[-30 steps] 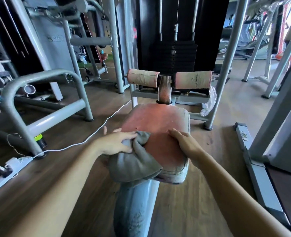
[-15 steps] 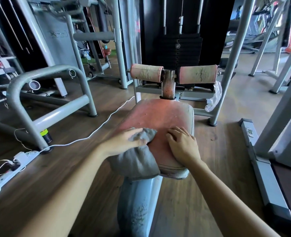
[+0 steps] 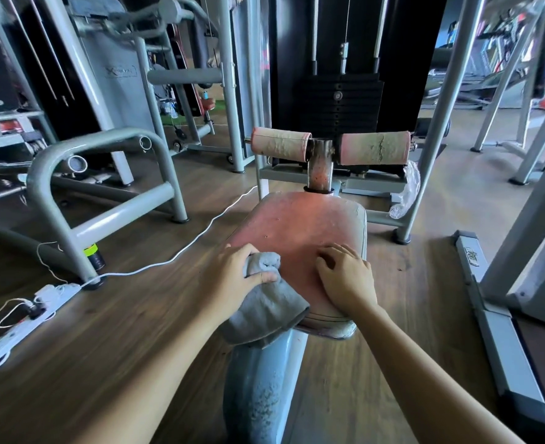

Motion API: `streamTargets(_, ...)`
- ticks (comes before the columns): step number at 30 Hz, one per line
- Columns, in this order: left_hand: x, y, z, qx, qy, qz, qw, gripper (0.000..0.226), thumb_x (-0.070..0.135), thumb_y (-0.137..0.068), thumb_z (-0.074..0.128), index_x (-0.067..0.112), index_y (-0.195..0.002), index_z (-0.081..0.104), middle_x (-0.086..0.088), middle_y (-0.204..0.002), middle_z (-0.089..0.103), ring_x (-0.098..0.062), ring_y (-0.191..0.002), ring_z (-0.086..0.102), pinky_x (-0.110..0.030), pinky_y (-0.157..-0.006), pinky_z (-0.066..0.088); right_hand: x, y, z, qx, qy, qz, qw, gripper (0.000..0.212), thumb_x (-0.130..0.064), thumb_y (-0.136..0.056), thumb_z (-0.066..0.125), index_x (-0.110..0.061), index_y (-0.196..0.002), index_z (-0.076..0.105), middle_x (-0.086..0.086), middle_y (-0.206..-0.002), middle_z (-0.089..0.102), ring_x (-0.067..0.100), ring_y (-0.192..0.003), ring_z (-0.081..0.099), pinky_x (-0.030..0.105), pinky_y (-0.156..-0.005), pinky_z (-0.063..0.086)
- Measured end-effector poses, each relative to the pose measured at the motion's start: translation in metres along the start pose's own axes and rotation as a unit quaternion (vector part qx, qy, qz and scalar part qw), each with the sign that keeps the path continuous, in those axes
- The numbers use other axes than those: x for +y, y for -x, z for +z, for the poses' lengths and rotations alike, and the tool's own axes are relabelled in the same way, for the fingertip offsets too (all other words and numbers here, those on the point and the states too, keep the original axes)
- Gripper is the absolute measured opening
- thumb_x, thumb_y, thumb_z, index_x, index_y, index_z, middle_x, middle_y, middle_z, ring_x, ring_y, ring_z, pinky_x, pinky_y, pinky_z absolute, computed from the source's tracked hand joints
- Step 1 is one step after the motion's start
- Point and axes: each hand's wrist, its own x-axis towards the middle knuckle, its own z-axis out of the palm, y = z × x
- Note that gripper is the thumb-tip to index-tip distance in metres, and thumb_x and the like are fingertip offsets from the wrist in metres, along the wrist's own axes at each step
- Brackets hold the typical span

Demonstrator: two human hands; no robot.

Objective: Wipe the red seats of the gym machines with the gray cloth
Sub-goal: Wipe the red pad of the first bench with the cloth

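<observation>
L hand [image 3: 232, 280] grips gray cloth [image 3: 264, 306], seat's 7 o'clock | R hand [image 3: 348, 277] flat on red seat [image 3: 300, 229], fingers loose | risk: hanging cloth slips off edge

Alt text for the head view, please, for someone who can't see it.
The left hand grips a bunched gray cloth at the near left edge of a worn red seat, while the right hand rests on the seat beside it. Two faded roller pads and a black weight stack stand behind.
</observation>
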Motion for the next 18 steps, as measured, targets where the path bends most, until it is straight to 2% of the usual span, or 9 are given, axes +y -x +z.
streamTargets(2,0.005,0.000,-0.002,0.037,-0.015,-0.017,0.999,0.039,0.059,-0.076,0.078,0.029,-0.095,0.062,0.010,-0.079,0.066,-0.017,-0.080,0.063,-0.036,-0.068,0.048,0.000,0.000,0.000,0.002,-0.003,0.003,1.000,0.030,-0.031,-0.094,0.051,-0.030,-0.117,0.071,-0.020,-0.133,0.059,0.006,-0.129,0.046,0.032,-0.105,0.032)
streamTargets(6,0.013,-0.023,-0.019,0.136,-0.030,-0.088,0.986,0.038,0.050,-0.085,0.074,0.028,-0.112,0.059,0.002,-0.102,0.072,-0.031,-0.095,0.065,-0.035,-0.067,0.041,0.002,-0.002,0.003,0.005,0.000,0.005,1.000,0.030,-0.032,-0.094,0.052,-0.031,-0.117,0.070,-0.019,-0.134,0.059,0.006,-0.129,0.047,0.032,-0.104,0.032)
streamTargets(8,0.020,-0.039,-0.030,0.204,-0.014,-0.110,0.973,0.040,0.045,-0.087,0.074,0.024,-0.117,0.059,0.001,-0.113,0.071,-0.030,-0.101,0.064,-0.033,-0.068,0.038,0.003,-0.002,0.004,0.005,-0.007,0.011,1.000,0.030,-0.032,-0.093,0.052,-0.032,-0.118,0.070,-0.020,-0.133,0.059,0.006,-0.128,0.047,0.031,-0.103,0.031)
streamTargets(10,0.028,-0.050,-0.037,0.250,-0.009,-0.083,0.965,0.040,0.039,-0.089,0.073,0.021,-0.121,0.059,0.002,-0.117,0.069,-0.026,-0.104,0.062,-0.030,-0.072,0.038,0.003,-0.002,0.005,0.008,-0.012,0.016,1.000,0.030,-0.032,-0.093,0.052,-0.033,-0.117,0.070,-0.020,-0.132,0.060,0.006,-0.127,0.048,0.031,-0.102,0.031)
streamTargets(12,0.028,-0.051,-0.032,0.204,-0.017,-0.049,0.978,0.040,0.035,-0.089,0.073,0.021,-0.124,0.060,0.001,-0.118,0.069,-0.026,-0.106,0.062,-0.030,-0.075,0.038,0.002,-0.002,0.005,0.014,-0.013,0.016,1.000,0.029,-0.031,-0.093,0.052,-0.033,-0.116,0.070,-0.019,-0.130,0.061,0.007,-0.126,0.049,0.031,-0.102,0.032)
streamTargets(14,0.018,-0.040,-0.016,0.082,-0.008,-0.023,0.996,0.040,0.041,-0.088,0.072,0.027,-0.123,0.062,0.004,-0.119,0.069,-0.023,-0.106,0.062,-0.031,-0.079,0.043,0.001,-0.001,0.004,0.014,-0.018,0.020,1.000,0.030,-0.031,-0.093,0.052,-0.033,-0.116,0.070,-0.018,-0.129,0.062,0.008,-0.125,0.050,0.031,-0.101,0.032)
streamTargets(15,0.013,-0.031,-0.008,0.024,-0.014,-0.013,1.000,0.037,0.051,-0.087,0.068,0.032,-0.119,0.062,0.008,-0.118,0.070,-0.020,-0.106,0.063,-0.032,-0.084,0.048,0.002,-0.001,0.003,0.014,-0.020,0.021,0.999,0.030,-0.030,-0.093,0.052,-0.033,-0.116,0.070,-0.018,-0.129,0.062,0.008,-0.124,0.050,0.031,-0.102,0.033)
streamTargets(17,0.008,-0.021,0.001,-0.050,-0.066,0.016,0.996,0.042,0.068,-0.087,0.048,0.038,-0.113,0.061,0.011,-0.112,0.071,-0.018,-0.102,0.063,-0.038,-0.089,0.050,0.002,-0.001,0.004,0.014,-0.018,0.020,1.000,0.030,-0.031,-0.092,0.052,-0.033,-0.116,0.070,-0.018,-0.129,0.062,0.008,-0.124,0.051,0.031,-0.101,0.033)
streamTargets(18,0.008,-0.022,0.002,-0.081,-0.086,0.023,0.993,0.045,0.068,-0.088,0.035,0.039,-0.112,0.060,0.010,-0.113,0.071,-0.020,-0.104,0.062,-0.040,-0.092,0.048,0.002,-0.001,0.004,0.013,-0.017,0.018,1.000,0.030,-0.031,-0.092,0.052,-0.033,-0.115,0.070,-0.018,-0.128,0.062,0.008,-0.123,0.051,0.030,-0.099,0.032)
